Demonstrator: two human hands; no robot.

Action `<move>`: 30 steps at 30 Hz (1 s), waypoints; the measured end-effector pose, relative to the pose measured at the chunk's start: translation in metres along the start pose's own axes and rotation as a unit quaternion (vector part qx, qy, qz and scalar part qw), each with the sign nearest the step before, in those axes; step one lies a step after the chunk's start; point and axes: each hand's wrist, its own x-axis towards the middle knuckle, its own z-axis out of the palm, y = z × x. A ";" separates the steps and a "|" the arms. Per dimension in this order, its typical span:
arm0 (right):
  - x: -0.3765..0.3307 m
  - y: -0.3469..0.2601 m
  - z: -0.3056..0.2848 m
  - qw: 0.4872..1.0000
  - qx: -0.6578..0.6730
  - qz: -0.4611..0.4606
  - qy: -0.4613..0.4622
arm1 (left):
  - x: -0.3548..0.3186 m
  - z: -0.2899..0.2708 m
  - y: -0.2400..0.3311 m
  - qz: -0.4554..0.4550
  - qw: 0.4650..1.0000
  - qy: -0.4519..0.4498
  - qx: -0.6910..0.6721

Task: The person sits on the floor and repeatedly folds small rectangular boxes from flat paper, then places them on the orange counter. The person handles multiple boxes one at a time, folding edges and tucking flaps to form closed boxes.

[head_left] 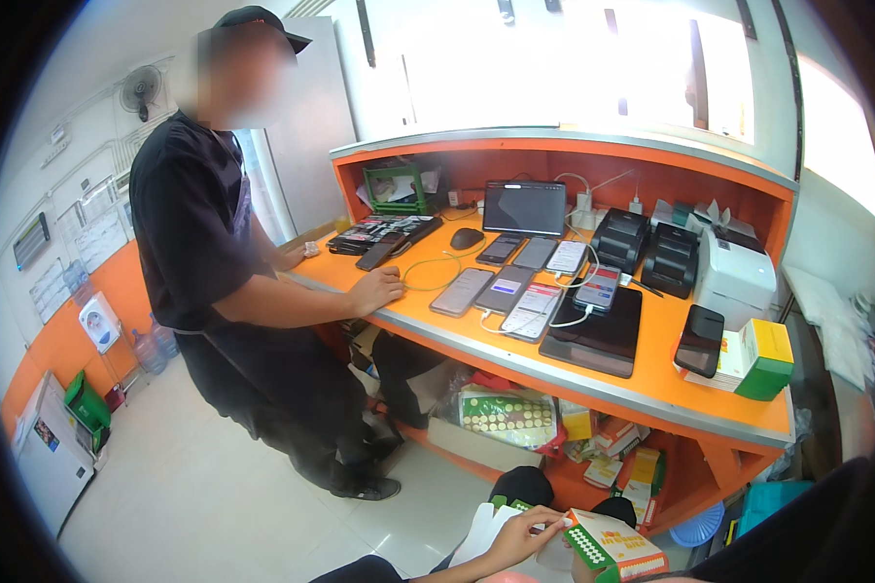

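My left hand [521, 540] reaches in from the lower edge, its fingers pinching the near left edge of a small carton box [614, 550]. The box is white, orange and green, with a row of pale dots on its green side, and it sits tilted low in the picture. White folded card [484, 532] with a green edge lies beside my left wrist. My right hand does not show clearly; a dark sleeve comes in at the lower right, and whatever is behind the box is hidden. A small skin-toned patch at the bottom edge cannot be made out.
Several phones [532, 311], a black tablet [608, 342], a laptop [525, 208], card terminals [620, 240] and a white printer [735, 274] stand on the orange counter [399, 313]. A co-worker [204, 214] leans on its left end. Cartons fill the shelf below.
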 end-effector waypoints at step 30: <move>-0.002 0.051 -0.006 0.996 0.041 0.057 0.056 | 0.017 0.015 0.009 0.063 0.997 0.039 -0.023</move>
